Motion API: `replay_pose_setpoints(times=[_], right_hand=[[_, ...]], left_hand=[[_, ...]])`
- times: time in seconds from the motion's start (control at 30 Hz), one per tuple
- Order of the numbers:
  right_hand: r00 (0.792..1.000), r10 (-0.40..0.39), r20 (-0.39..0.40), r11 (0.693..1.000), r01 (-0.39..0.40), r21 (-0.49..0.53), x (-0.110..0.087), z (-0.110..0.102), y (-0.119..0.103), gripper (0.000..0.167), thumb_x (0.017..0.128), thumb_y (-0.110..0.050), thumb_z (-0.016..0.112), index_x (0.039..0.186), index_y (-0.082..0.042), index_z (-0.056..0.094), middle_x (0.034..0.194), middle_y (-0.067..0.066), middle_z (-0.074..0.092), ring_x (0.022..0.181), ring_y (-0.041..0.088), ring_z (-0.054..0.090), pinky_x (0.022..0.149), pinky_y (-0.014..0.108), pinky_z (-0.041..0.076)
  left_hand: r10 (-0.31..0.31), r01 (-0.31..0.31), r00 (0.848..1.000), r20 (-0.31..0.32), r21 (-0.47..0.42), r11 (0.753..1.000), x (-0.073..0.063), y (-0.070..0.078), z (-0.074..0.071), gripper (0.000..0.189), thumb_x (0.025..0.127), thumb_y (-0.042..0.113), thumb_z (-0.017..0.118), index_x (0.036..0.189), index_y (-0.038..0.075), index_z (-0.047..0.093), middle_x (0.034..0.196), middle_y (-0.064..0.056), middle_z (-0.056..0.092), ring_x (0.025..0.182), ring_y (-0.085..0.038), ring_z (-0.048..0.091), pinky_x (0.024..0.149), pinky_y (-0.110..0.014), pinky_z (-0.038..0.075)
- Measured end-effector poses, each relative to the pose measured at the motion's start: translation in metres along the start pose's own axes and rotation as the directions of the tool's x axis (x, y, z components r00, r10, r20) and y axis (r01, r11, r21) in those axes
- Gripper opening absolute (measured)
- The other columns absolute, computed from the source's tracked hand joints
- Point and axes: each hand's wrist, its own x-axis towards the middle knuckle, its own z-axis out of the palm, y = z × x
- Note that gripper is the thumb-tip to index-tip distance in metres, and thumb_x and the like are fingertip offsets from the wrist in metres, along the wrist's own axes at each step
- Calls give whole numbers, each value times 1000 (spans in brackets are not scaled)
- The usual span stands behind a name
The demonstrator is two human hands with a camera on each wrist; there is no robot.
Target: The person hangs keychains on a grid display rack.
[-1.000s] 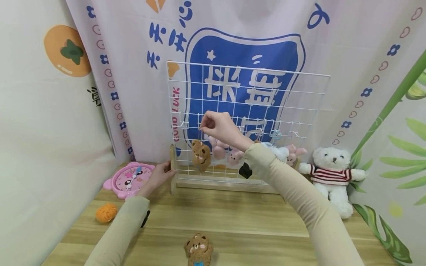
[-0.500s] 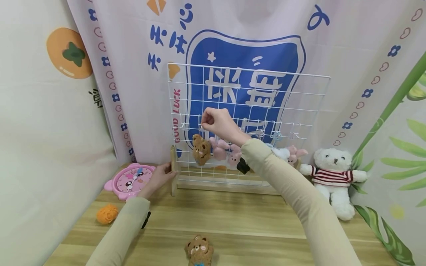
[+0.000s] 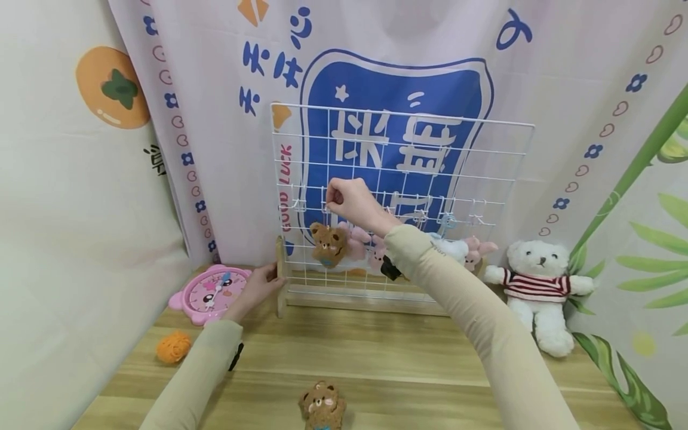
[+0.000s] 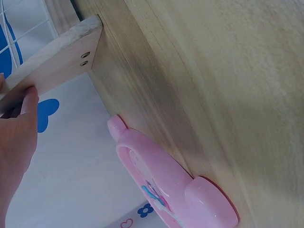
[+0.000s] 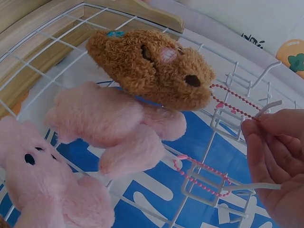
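My right hand (image 3: 352,200) pinches the red bead chain (image 5: 236,96) of a brown plush bear (image 3: 328,246) between thumb and forefinger. In the right wrist view, the pinched end of the chain is right at the tip of a white hook (image 5: 270,107). The bear (image 5: 149,69) dangles in front of the white wire grid (image 3: 408,138). Lower left, my left hand (image 3: 262,283) grips the wooden side post (image 4: 64,64) of the rack, thumb on one face and fingers on the other. Beside the bear a pink plush (image 5: 102,114) hangs from its hook by a pink bead chain (image 5: 202,176).
More pink plushes (image 3: 473,252) and a pale blue-white one (image 3: 451,248) hang further right. On the table (image 3: 376,352) are a second brown bear (image 3: 322,406), an orange ball (image 3: 173,347), a pink clock (image 3: 206,294) and a white teddy (image 3: 540,298) in a striped sweater.
The hanging bear has risen slightly and turned from sideways to face more toward the head camera. My right hand shifted a little right; the left hand still holds the post.
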Motion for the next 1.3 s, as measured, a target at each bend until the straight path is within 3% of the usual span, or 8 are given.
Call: replay_pose_setpoints(times=[0.3,0.53,0.77,0.9,1.03,1.17,1.3], right_hand=[[999,-19,-41,999,20,29,-13,-6,-6,4,93,-4,63,90,-6,62,90,9,71,78,15,66,70,22,56],[996,-86,-6,991,86,100,-50,5,-21,3,90,-1,66,93,-1,65,90,10,73,77,14,68,69,15,58],[979,-171,109,980,158,117,-109,55,-8,7,85,1,70,89,-4,66,84,8,72,73,12,69,68,8,55],[965,-139,223,981,103,166,-145,92,6,5,85,-1,70,88,-4,67,85,9,75,74,12,72,68,6,54],[945,-77,319,981,15,193,-173,127,16,5,86,-5,72,87,-7,68,84,6,76,72,4,70,66,5,53],[904,-28,426,980,-60,192,-190,154,23,5,88,-6,71,85,-10,70,85,3,76,72,-5,65,65,4,51],[870,-11,492,985,-75,154,-197,171,24,5,89,-7,71,87,-10,73,85,0,76,70,-9,61,64,3,50]], left_hand=[[-8,8,1000,1,8,1000,2,3,1,55,99,10,58,143,-16,37,141,-37,48,131,-48,51,109,-53,46],[-6,6,1000,3,25,1000,2,2,0,55,99,11,58,142,-17,38,141,-37,48,131,-48,51,109,-53,46],[-3,4,1000,-4,26,1000,3,1,0,54,99,11,59,142,-16,39,140,-36,50,130,-48,52,108,-53,47],[-8,8,1000,-6,36,999,2,2,0,54,99,11,59,142,-16,40,139,-36,50,130,-48,52,108,-53,47],[-21,21,1000,-1,42,999,3,2,0,54,100,13,58,143,-15,40,141,-35,50,131,-47,51,108,-54,47],[-22,22,1000,-2,31,999,4,2,1,54,99,13,59,143,-14,40,141,-35,50,131,-47,52,108,-53,47],[-6,6,1000,-8,29,1000,4,1,3,53,99,12,60,141,-15,43,138,-35,52,129,-46,54,107,-53,48]])
